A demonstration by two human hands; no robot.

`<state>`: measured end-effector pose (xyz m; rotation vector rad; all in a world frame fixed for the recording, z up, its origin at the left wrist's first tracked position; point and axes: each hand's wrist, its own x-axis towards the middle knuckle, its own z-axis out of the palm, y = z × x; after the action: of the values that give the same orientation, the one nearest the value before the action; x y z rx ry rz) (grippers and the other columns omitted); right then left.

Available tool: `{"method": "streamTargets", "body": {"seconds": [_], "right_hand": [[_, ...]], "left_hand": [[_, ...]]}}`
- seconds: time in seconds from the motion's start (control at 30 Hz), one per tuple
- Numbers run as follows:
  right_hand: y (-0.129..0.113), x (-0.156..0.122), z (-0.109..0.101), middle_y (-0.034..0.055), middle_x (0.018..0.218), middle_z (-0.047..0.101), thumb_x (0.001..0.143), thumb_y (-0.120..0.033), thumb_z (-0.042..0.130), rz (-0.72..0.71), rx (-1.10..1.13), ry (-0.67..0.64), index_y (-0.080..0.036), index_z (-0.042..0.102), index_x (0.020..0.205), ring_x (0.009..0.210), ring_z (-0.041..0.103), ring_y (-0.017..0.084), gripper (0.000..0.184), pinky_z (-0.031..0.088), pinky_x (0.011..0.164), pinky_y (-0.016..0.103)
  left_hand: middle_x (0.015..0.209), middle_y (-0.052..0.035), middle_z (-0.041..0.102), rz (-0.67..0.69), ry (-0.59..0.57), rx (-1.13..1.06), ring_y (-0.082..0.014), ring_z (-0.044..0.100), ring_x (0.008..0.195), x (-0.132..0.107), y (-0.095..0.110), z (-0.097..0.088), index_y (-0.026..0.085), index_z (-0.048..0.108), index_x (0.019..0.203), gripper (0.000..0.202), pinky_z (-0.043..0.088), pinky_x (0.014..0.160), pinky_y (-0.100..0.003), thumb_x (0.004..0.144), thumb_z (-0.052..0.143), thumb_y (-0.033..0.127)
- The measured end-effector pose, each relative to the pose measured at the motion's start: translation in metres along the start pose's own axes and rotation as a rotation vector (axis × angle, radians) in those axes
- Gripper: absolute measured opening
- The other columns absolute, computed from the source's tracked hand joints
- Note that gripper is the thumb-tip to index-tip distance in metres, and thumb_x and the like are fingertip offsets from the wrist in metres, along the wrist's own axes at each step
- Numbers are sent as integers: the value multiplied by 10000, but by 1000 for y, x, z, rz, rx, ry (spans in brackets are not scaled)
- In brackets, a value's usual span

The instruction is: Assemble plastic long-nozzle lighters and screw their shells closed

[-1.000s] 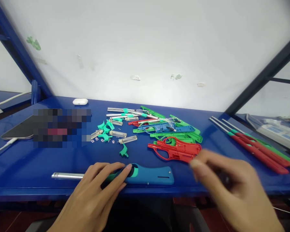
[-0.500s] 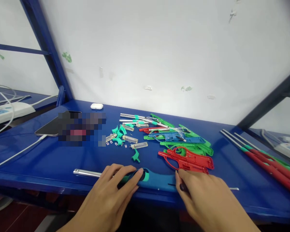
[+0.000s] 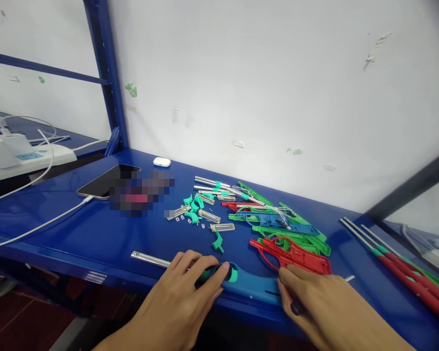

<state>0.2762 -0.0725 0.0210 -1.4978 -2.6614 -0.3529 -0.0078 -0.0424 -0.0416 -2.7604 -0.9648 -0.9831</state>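
The blue lighter (image 3: 254, 286) lies lengthwise along the near edge of the blue table (image 3: 76, 234), with its metal tube (image 3: 149, 259) pointing to my left.

My right hand (image 3: 329, 312) sits at the lighter's rear end. The fingers are curled close together around a small dark tool (image 3: 296, 307); only its tip shows beneath them, touching the lighter's rear end.

My left hand (image 3: 179, 307) lies over the lighter's front, where the tube meets the body. The fingers are a little spread and draped across it, and the forefinger tip rests by the teal collar. The thumb is hidden, so I cannot tell whether the grip closes underneath.

Just behind the lighter is a heap of green, blue and red plastic shells (image 3: 285, 229), the red one nearest my right hand. Well off to the right lie long red and green lighters (image 3: 406, 265), side by side.

A phone (image 3: 106, 181) lies flat at the far left with a white cable (image 3: 32, 229) plugged in. Between the phone and the heap are scattered teal pieces and short metal tubes (image 3: 201, 207). A white earbud case (image 3: 161, 162) sits by the wall.
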Motion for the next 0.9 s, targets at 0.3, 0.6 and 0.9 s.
{"method": "streamTargets", "body": {"seconds": [0.3, 0.6, 0.9], "right_hand": [[20, 2, -8, -14, 804, 748, 722, 38, 410, -346, -168, 98, -282, 489, 843, 518, 699, 167, 351, 443, 480, 302], [25, -1, -18, 12, 945, 824, 640, 32, 415, -404, -273, 169, -287, 584, 1062, 440, 699, 163, 555, 493, 452, 294], [21, 18, -29, -45, 740, 699, 981, -97, 415, -284, -67, 145, -267, 556, 927, 491, 673, 135, 227, 418, 467, 289]], "left_hand": [[1223, -144, 697, 6, -24, -39, -323, 603, 1018, 1, 1, 0, 142, 564, 1437, 426, 624, 868, -554, 1017, 533, 78], [1232, -151, 694, 8, -26, -47, -340, 609, 1038, 0, 1, 0, 135, 549, 1447, 436, 610, 889, -605, 1016, 527, 74], [1218, -146, 694, 11, -23, -43, -326, 609, 1014, 0, 1, 0, 136, 559, 1445, 437, 613, 882, -588, 1014, 522, 73]]}}
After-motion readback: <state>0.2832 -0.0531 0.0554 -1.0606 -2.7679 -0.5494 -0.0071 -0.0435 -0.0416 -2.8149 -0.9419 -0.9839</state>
